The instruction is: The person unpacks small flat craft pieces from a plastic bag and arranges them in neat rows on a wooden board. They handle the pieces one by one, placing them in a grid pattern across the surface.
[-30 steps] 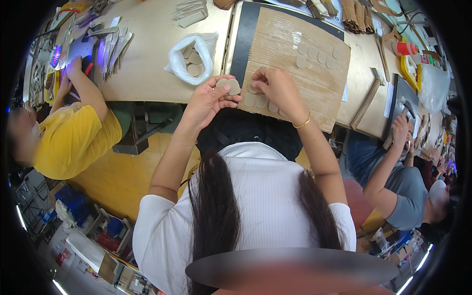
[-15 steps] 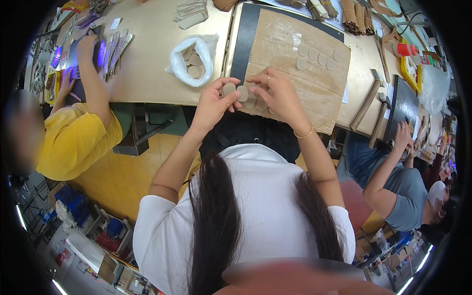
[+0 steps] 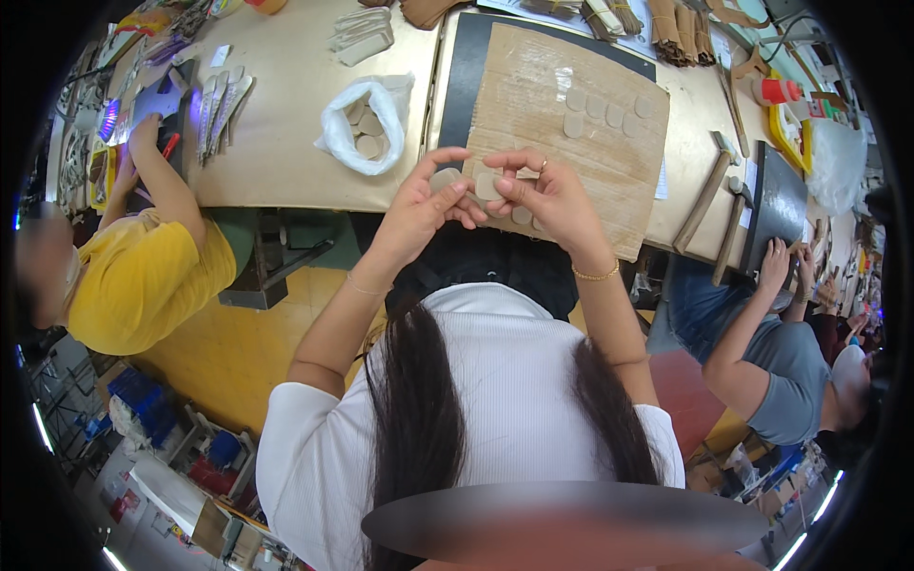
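- Discs (image 3: 596, 107), beige and rounded: six lie flat on the far part of one cardboard sheet (image 3: 609, 186)
- Left hand (image 3: 424, 205): thumb and fingers together on one disc, over the sheet's near left corner
- Right hand (image 3: 552, 198): thumb and fingers pinch another disc, just beside the left fingertips; whether they touch I can't tell from here
- The right hand blocks part of the sheet's near edge, where at least two more discs show; the full count there is hidden
- Plastic bag (image 3: 334, 135), one, white and open, left of the sheet, with more discs overlapping too much to count
- Dark board (image 3: 464, 71), one, under the sheet
- Hammers (image 3: 705, 202), two, lying to the right
- Neighbours, two: a person in a yellow shirt (image 3: 157, 281) leftward, a person in a grey shirt (image 3: 781, 381) rightward
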A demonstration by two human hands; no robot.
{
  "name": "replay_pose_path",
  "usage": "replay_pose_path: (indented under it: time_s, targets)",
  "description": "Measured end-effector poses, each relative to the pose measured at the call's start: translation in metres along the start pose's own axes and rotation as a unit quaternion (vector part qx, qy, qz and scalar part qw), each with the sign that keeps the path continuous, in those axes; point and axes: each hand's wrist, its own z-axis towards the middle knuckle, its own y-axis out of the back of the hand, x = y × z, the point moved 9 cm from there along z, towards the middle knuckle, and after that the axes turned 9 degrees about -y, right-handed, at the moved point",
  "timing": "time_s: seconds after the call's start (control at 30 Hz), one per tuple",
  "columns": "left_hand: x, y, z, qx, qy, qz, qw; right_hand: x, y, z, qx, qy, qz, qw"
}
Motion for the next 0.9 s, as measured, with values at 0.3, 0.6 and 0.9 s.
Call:
replay_pose_path:
  time_s: [0.3,0.6,0.9]
  targets:
    - [0.005,-0.017,-0.001,0.01,-0.015,-0.052,0.998,-0.002,-0.011,-0.016,-0.033,0.002,0.102,0.994]
    - [0.003,-0.015,-0.01,0.048,-0.037,-0.101,0.993,-0.011,-0.02,-0.021,-0.016,-0.011,0.176,0.984]
    - [0.002,-0.005,-0.011,0.014,-0.061,0.021,0.998,0.027,-0.017,-0.047,-0.2,0.188,-0.196,0.941]
